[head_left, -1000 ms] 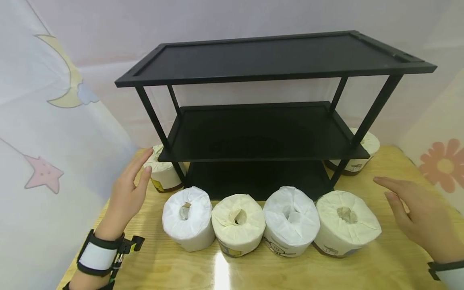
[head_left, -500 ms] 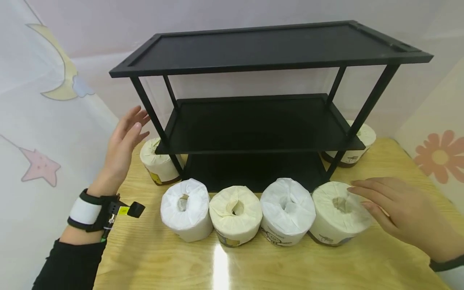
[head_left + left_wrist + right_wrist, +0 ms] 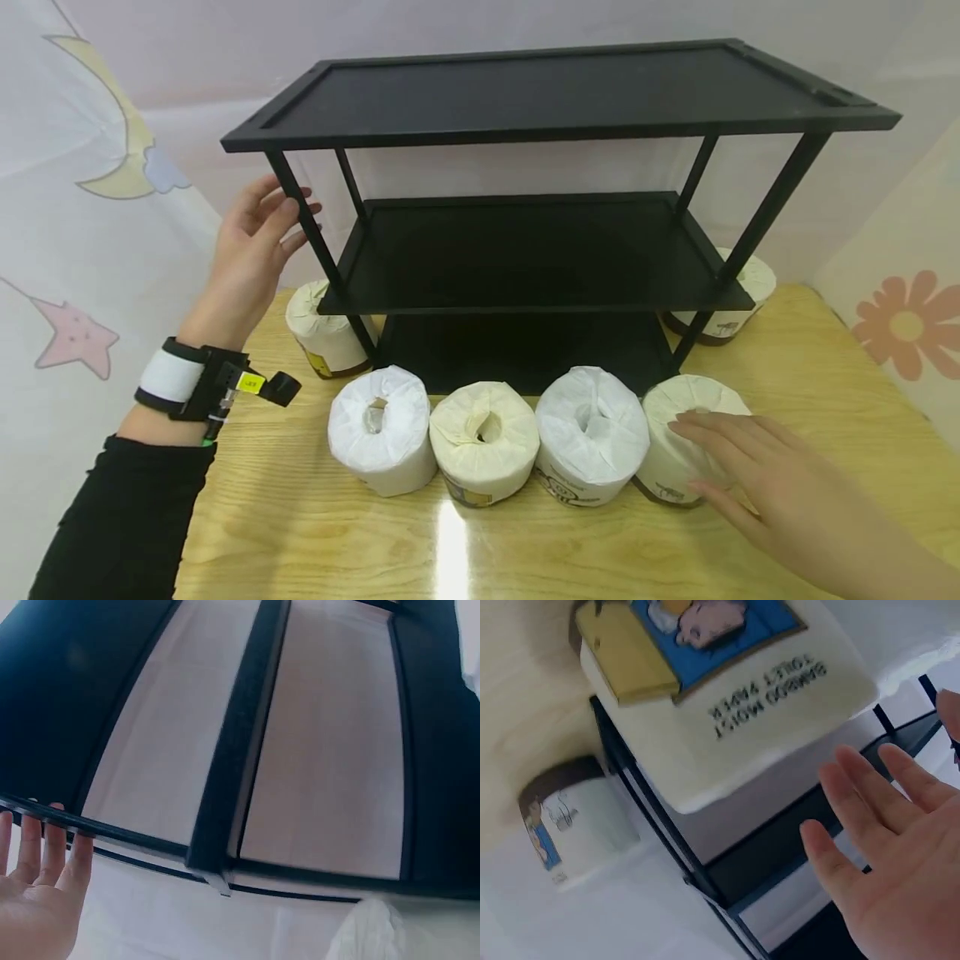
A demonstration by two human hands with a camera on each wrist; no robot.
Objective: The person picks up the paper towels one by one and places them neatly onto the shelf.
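Note:
A black tiered rack stands on the table. My left hand is at its front left post, the thumb in front and the fingertips showing past the far side. In the left wrist view, those fingers meet the post. My right hand hovers over the rightmost paper-wrapped toilet roll, partly covering it, its fingers extended. The right wrist view shows that hand's palm side and the roll's printed wrapper, with a gap between them. Nothing is in the right hand.
More toilet rolls line the rack's front: a white one, a cream one and another white one. One roll sits behind the left post, another behind the right. A pale printed cloth hangs around the table.
My left hand has risen from beside the rack to its front left post. My right hand has moved left, from beside the rightmost toilet roll to over it. The rolls stay put.

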